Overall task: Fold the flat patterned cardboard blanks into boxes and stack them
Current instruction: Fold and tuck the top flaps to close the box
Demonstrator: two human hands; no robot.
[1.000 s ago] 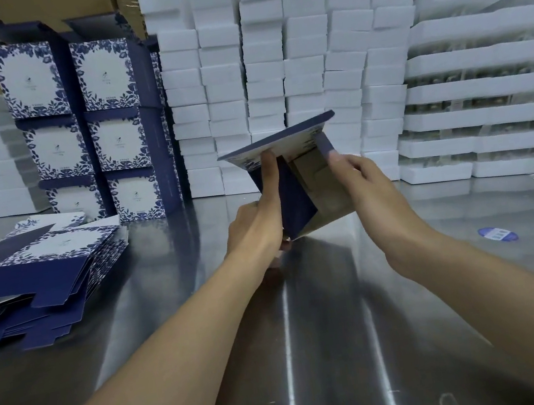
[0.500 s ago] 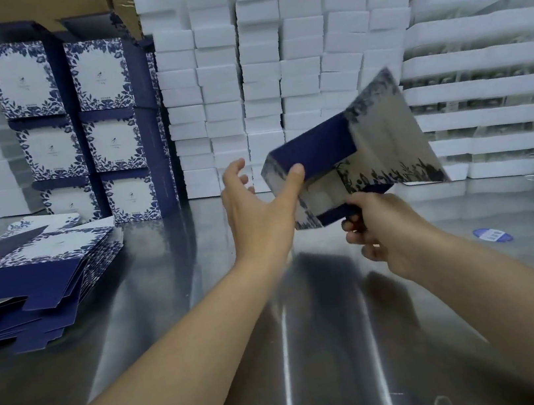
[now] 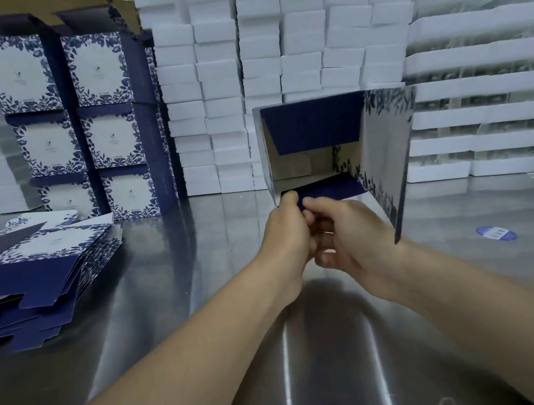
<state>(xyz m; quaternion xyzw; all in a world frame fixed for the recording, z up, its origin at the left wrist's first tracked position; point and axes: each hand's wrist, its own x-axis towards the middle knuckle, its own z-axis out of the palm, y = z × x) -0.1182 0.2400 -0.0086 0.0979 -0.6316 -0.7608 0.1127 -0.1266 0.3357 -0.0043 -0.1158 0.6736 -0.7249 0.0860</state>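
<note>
Navy bottom flap [image 3: 329, 189] is the one in play. Both hands pinch its near left corner: left hand [image 3: 285, 230] at the corner, right hand [image 3: 350, 235] curled just beside it, the two touching. Box [image 3: 312, 122] is half-erected and looks held off the steel worktop [image 3: 206, 315]. It sits directly ahead of and above the hands, open mouth facing me, depth axis running away. Patterned side panel [image 3: 390, 156] hangs open on the right. My read: the flap tucks inward next, and the left hand is nearer the corner. Finished stack [image 3: 104, 122] is far left, blanks [image 3: 43, 267] near left.
</note>
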